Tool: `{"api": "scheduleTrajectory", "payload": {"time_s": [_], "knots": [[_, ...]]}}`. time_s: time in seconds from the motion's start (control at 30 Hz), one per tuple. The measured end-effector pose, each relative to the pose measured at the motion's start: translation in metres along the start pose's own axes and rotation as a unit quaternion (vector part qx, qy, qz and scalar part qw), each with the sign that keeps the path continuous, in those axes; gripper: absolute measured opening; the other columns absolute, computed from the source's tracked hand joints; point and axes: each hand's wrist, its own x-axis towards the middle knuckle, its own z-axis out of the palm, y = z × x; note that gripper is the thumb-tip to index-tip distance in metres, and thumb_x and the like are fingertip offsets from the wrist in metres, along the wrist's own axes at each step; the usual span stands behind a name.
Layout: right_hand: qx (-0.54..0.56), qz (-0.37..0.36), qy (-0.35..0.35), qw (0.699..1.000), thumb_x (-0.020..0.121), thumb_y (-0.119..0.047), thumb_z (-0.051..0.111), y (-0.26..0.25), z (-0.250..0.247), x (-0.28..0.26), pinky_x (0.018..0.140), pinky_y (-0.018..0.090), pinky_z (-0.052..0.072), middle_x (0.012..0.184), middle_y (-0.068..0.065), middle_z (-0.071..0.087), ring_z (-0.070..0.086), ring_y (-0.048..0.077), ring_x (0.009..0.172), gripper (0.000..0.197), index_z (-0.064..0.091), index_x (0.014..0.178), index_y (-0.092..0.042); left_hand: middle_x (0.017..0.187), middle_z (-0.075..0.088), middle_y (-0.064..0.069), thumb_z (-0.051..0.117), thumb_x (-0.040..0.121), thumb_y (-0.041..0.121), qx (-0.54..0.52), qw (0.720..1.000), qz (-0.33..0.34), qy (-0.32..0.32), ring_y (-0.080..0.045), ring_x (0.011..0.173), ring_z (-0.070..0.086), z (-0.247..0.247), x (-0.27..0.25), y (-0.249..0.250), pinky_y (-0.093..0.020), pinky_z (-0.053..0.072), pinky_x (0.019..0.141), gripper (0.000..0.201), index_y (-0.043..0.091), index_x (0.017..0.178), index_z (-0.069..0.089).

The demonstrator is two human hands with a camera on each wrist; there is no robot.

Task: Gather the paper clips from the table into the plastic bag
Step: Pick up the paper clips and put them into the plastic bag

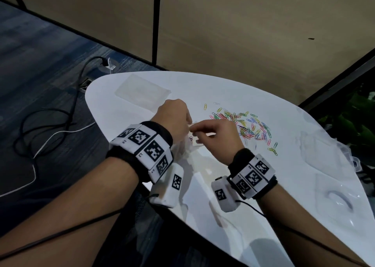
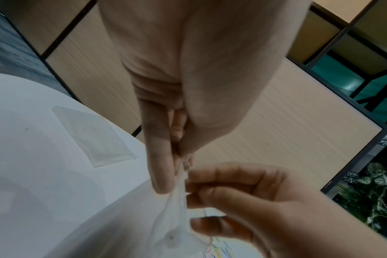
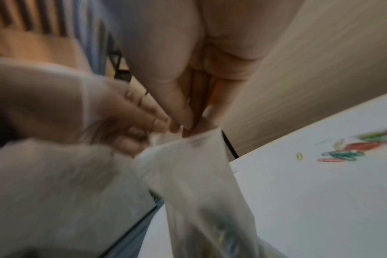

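Note:
A small clear plastic bag (image 1: 187, 145) hangs between both hands above the white table (image 1: 233, 216). My left hand (image 1: 174, 118) pinches its top edge, and my right hand (image 1: 215, 134) pinches the same edge from the other side. In the left wrist view the bag (image 2: 175, 209) hangs from the left fingers (image 2: 159, 157), with the right hand (image 2: 243, 195) at its rim. The right wrist view shows the bag (image 3: 201, 183) blurred, with a few coloured clips low inside it. A heap of coloured paper clips (image 1: 247, 124) lies on the table just right of my right hand.
Another flat clear bag (image 1: 142, 92) lies at the table's far left. Clear plastic packaging (image 1: 328, 175) sits along the right edge. Cables (image 1: 50, 124) run over the floor on the left. Panel walls stand behind the table, and plants (image 1: 357, 120) are at the right.

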Motion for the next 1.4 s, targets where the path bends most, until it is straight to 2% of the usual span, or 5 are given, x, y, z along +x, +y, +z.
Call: {"api": "scheduleTrajectory", "payload": {"time_s": [0.2, 0.47, 0.77, 1.1, 1.4], "knots": [[-0.038, 0.117, 0.091, 0.988, 0.09, -0.007, 0.054, 0.071, -0.047, 0.066, 0.095, 0.038, 0.054, 0.103, 0.004, 0.075, 0.07, 0.021, 0.097, 0.027, 0.076, 0.097, -0.022, 0.112, 0.069, -0.01, 0.058, 0.092, 0.0, -0.012, 1.0, 0.001, -0.004, -0.028, 0.094, 0.071, -0.005, 0.0, -0.004, -0.036, 0.059, 0.088, 0.022, 0.01, 0.105, 0.074], [-0.306, 0.215, -0.101, 0.922, 0.103, -0.032, 0.034, 0.126, -0.033, 0.147, 0.113, 0.04, 0.03, 0.157, 0.013, 0.028, 0.036, 0.034, 0.139, 0.058, 0.013, 0.155, -0.016, 0.116, 0.066, -0.01, 0.056, 0.092, -0.001, 0.003, 1.0, 0.008, -0.013, -0.03, 0.092, 0.071, 0.0, 0.007, -0.007, -0.036, 0.06, 0.085, 0.027, 0.01, 0.11, 0.073], [-0.505, 0.036, -0.171, 0.845, 0.103, -0.033, 0.021, 0.153, -0.005, 0.108, 0.115, 0.058, 0.02, 0.164, 0.001, 0.003, 0.014, 0.032, 0.148, 0.053, 0.007, 0.153, -0.026, 0.113, 0.068, -0.008, 0.055, 0.094, 0.002, 0.027, 1.0, 0.013, -0.007, -0.028, 0.09, 0.071, 0.0, 0.005, -0.006, -0.038, 0.059, 0.086, 0.025, 0.013, 0.109, 0.071], [-0.526, 0.031, -0.1, 0.844, 0.086, -0.005, 0.052, 0.154, -0.027, 0.087, 0.065, 0.032, 0.049, 0.087, 0.013, 0.061, 0.064, 0.033, 0.079, 0.013, 0.065, 0.087, -0.004, 0.115, 0.068, -0.009, 0.056, 0.094, 0.003, 0.033, 0.999, 0.006, -0.023, -0.028, 0.096, 0.071, 0.001, 0.001, -0.001, -0.035, 0.058, 0.089, 0.026, 0.014, 0.113, 0.071], [-0.001, 0.321, 0.144, 0.936, 0.077, -0.009, 0.078, 0.152, -0.082, 0.084, 0.084, 0.033, 0.06, 0.087, 0.005, 0.077, 0.075, 0.02, 0.076, 0.009, 0.079, 0.077, -0.018, 0.115, 0.068, -0.011, 0.056, 0.094, 0.002, 0.045, 0.999, 0.003, -0.031, -0.029, 0.094, 0.072, 0.004, 0.006, 0.009, -0.035, 0.059, 0.088, 0.027, 0.013, 0.113, 0.072]]}}
